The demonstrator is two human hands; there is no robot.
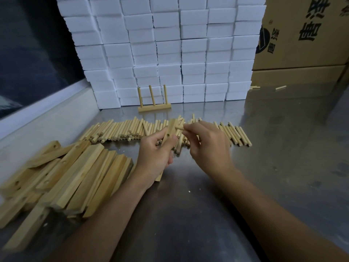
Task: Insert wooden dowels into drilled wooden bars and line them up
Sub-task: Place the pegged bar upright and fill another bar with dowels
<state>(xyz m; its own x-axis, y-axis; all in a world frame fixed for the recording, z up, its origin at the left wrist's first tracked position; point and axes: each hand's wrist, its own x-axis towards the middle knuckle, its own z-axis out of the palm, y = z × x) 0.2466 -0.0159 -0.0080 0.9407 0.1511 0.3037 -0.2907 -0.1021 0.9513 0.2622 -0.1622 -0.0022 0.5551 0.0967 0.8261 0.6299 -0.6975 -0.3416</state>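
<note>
I am holding a bar (171, 133) in my left hand (156, 154), fingers curled round it, its top end tilting toward 1 o'clock and its lower end poking out below my palm. My right hand (209, 146) is pinching a dowel (179, 127) at the fingertips, its tip touching the bar's upper part from 3 o'clock. Both forearms are reaching in from 6 o'clock and meeting mid-desk (283, 148). Loose dowels (120, 129) are lying in a row just beyond my hands at 12 o'clock. A finished bar with three dowels (154, 106) is standing farther out at 12. Spare bars (75, 173) are piling at 9 o'clock.
</note>
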